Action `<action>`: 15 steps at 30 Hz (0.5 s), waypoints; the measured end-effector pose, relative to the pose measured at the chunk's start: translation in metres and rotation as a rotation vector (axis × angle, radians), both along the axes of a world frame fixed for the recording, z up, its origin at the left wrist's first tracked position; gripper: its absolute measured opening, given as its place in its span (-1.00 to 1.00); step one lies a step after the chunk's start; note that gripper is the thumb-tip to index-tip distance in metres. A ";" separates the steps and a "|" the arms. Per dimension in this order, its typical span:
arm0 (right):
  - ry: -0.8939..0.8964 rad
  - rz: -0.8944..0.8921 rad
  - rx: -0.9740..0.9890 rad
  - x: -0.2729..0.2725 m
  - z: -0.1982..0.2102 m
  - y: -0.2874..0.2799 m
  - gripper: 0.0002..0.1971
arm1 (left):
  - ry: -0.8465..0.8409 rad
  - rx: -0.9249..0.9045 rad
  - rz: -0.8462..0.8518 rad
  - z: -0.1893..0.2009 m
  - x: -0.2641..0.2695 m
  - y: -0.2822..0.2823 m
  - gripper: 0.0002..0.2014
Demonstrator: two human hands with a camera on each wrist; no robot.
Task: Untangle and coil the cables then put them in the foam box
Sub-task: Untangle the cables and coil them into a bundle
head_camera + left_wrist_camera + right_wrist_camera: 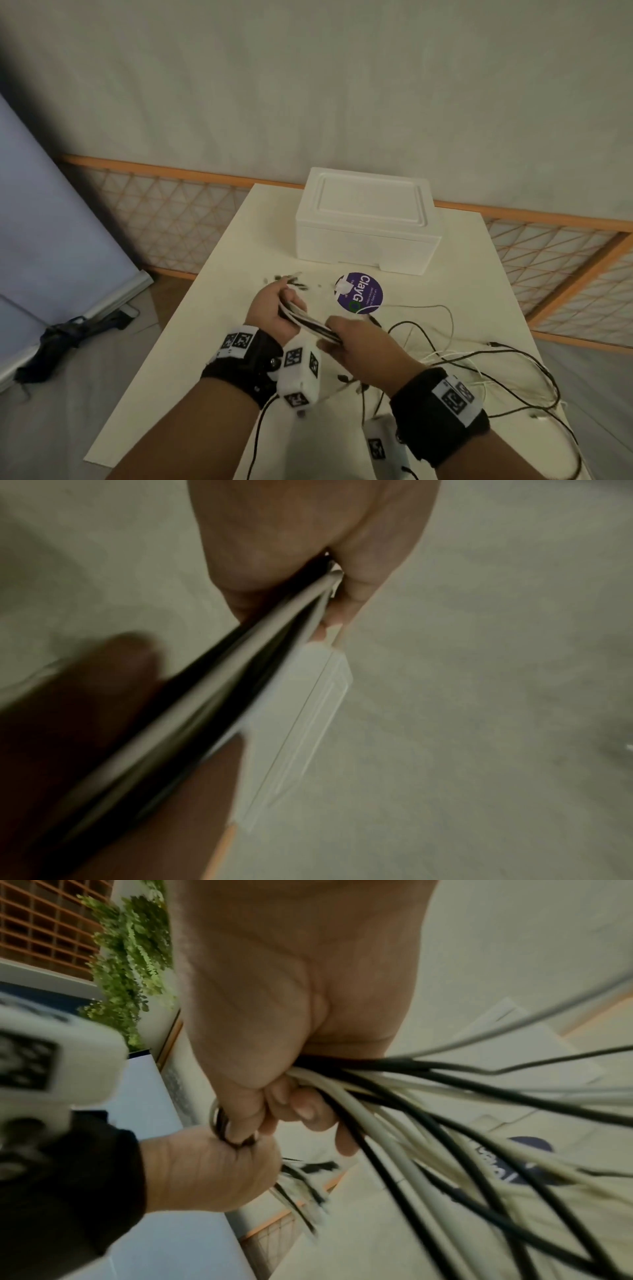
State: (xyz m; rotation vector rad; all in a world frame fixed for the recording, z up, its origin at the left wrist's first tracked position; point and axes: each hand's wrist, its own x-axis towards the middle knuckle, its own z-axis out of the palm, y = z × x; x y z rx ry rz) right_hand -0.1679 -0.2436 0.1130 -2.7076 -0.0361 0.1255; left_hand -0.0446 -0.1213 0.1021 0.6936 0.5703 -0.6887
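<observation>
Both-handed grip on cables [310, 320]; foam box [366, 222] lidded

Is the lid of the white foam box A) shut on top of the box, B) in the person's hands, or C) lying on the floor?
A: the white foam box stands at the far end of the table with its lid shut on top, while the left hand and right hand both hold the bundle of black and white cables.
</observation>
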 end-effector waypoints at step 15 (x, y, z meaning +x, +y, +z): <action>0.027 -0.156 0.433 -0.032 -0.015 -0.038 -0.39 | -0.387 0.372 -0.114 0.010 -0.008 0.016 -0.64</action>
